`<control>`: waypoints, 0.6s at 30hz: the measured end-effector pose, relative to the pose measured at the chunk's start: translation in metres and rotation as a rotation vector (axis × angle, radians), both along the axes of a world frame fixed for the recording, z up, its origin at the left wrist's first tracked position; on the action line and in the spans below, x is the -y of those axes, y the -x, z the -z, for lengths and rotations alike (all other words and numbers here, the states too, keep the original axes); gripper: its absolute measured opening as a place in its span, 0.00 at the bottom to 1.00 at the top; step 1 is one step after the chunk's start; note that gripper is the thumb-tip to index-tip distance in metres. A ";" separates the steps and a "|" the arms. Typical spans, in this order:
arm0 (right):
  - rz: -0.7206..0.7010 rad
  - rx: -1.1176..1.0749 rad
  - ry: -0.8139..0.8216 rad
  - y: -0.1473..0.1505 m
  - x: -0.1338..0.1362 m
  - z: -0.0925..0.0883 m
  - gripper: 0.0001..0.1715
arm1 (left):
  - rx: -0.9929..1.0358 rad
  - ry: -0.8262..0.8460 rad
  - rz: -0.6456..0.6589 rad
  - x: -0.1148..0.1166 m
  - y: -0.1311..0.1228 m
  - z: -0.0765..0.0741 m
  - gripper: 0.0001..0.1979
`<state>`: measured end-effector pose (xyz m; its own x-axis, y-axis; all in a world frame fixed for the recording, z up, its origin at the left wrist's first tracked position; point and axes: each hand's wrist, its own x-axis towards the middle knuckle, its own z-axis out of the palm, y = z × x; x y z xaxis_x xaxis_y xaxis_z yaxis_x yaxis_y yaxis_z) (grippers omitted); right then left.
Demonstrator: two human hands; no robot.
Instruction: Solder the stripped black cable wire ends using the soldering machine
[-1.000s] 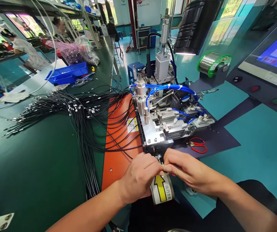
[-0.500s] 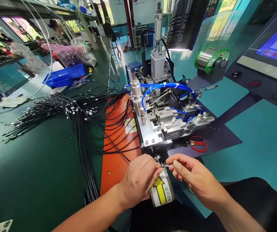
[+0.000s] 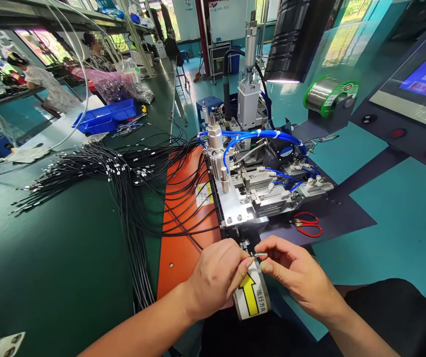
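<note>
My left hand [image 3: 220,272] is closed, thumb and forefinger pinching a black cable close to its end. From that pinch the thin coloured inner wires [image 3: 261,255] stick out to the right, a green and a red one among them. My right hand [image 3: 294,275] is at these wires, its forefinger above and its thumb below with a gap between them. Whether a fingertip touches a wire is hard to see. Just beyond both hands stands the metal bench machine [image 3: 235,198] with cylinders and blue air tubes. Below the fingers is a white label with a yellow arrow [image 3: 250,297].
Many black cables [image 3: 123,198] with metal tips lie across the green table [image 3: 67,263] and an orange plate [image 3: 175,253]. Red-handled cutters [image 3: 308,224] lie right of the machine. A solder wire spool [image 3: 330,96], a lamp [image 3: 287,44] and a screen panel [image 3: 413,109] stand behind. Two people are at the far left.
My right thumb has moved down and away from the forefinger, so the coloured wires show more plainly. My left hand keeps its pinch. The whole view has shifted slightly.
</note>
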<state>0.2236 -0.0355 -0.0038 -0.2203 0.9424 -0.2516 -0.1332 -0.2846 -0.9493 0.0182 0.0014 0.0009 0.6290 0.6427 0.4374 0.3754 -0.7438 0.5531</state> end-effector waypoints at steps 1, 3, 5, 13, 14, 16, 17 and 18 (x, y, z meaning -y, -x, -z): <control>0.003 0.026 -0.019 0.001 -0.001 0.001 0.14 | 0.002 0.007 0.006 0.000 0.000 0.000 0.03; 0.012 0.087 -0.067 0.003 -0.003 0.003 0.13 | 0.009 0.020 0.023 0.000 0.001 0.000 0.03; 0.021 0.128 -0.102 0.004 -0.006 0.003 0.12 | 0.015 0.028 0.033 0.000 0.001 -0.001 0.03; -0.033 0.129 -0.120 -0.003 -0.002 -0.012 0.09 | 0.000 0.004 0.029 0.000 0.001 -0.001 0.03; -0.036 0.131 -0.122 -0.003 -0.001 -0.014 0.09 | -0.003 0.003 0.030 0.000 0.001 -0.001 0.03; -0.032 0.122 -0.120 -0.002 -0.001 -0.016 0.09 | -0.002 0.001 0.031 0.000 0.001 -0.001 0.03; -0.028 0.114 -0.117 -0.002 -0.002 -0.016 0.09 | -0.001 -0.001 0.030 0.000 0.001 -0.001 0.03; -0.024 0.104 -0.113 -0.001 -0.002 -0.016 0.09 | 0.000 -0.005 0.029 0.000 0.001 -0.001 0.03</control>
